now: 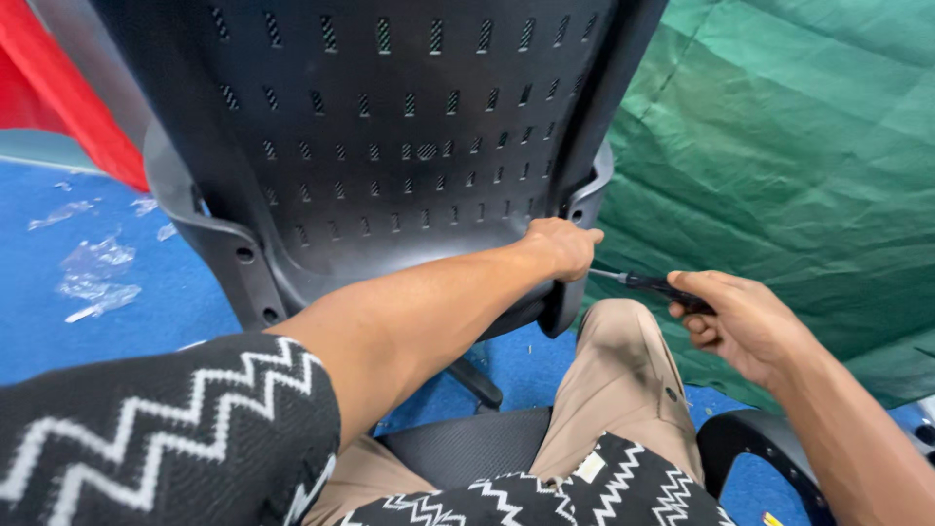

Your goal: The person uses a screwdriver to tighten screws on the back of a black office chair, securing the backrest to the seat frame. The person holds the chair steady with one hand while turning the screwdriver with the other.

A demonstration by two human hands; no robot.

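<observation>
Red fabric sheet [49,93]: upper left corner, hanging behind the chair back, above the floor.

Blue carpet floor [146,302]: left side and lower centre, visible again between the chair parts.

Scraps of clear plastic film [93,273]: scattered on the blue carpet floor at far left, crumpled, well apart from the hands.

Black-and-white zigzag-patterned sleeve [166,429]: lower left, covering the upper part of the left arm; the same pattern shows at the bottom centre.

Black perforated plastic chair back [390,127]: fills the upper centre, standing upright with rows of small slots, its lower brackets with bolt holes at left and right.

Left hand [560,248]: arm reaching across from the lower left; fingers curled shut against the lower right bracket of the chair back, gripping its edge.

Black cushioned seat pad [467,443]: lower centre, under the person's tan-trousered leg [623,380], below the chair back.

Black-handled screwdriver with slim metal shaft [648,284]: right of centre, lying roughly level; its metal tip points left and ends just beside the left hand at the bracket.

Right hand [740,321]: right of centre, fingers wrapped closed around the screwdriver handle, above the tan knee.

Green tarpaulin sheet [799,146]: creased, filling the right side behind the right hand.

Black curved plastic armrest piece [750,443]: lower right, on the floor beside the leg.
</observation>
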